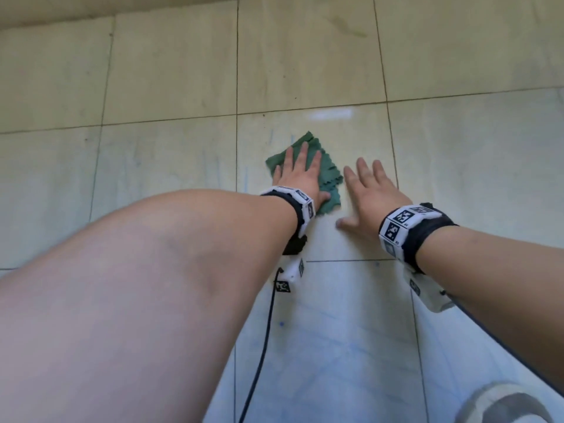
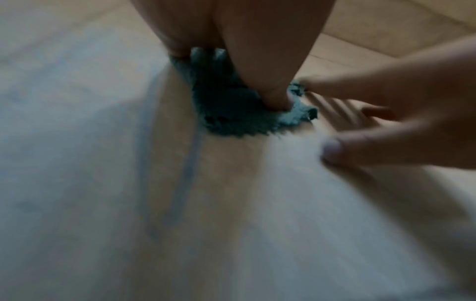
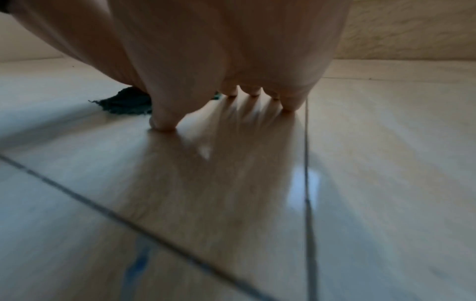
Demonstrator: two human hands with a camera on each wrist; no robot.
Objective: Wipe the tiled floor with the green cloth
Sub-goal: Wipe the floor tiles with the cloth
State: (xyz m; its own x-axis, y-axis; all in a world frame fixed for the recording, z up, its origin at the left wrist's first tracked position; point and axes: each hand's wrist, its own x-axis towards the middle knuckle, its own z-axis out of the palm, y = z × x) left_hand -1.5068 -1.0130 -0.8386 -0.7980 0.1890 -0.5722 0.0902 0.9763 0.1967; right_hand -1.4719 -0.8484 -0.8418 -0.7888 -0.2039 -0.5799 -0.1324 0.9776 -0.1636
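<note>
A folded green cloth [image 1: 328, 175] with a zigzag edge lies on a pale floor tile [image 1: 360, 248]. My left hand [image 1: 300, 174] presses flat on it with straight, spread fingers; in the left wrist view the cloth [image 2: 231, 116] bunches under the palm. My right hand [image 1: 370, 193] rests flat on the bare tile just right of the cloth, fingers spread, holding nothing. In the right wrist view its fingertips [image 3: 165, 124] touch the glossy floor, with a corner of the cloth [image 3: 123, 104] behind them.
Blue marks [image 1: 280, 324] streak the near tiles, and a blue streak [image 2: 185, 183] trails from the cloth. A black cable [image 1: 262, 355] hangs from the left wrist camera. A wall base [image 1: 55, 10] runs along the far left. My knee [image 1: 503, 404] shows at bottom right.
</note>
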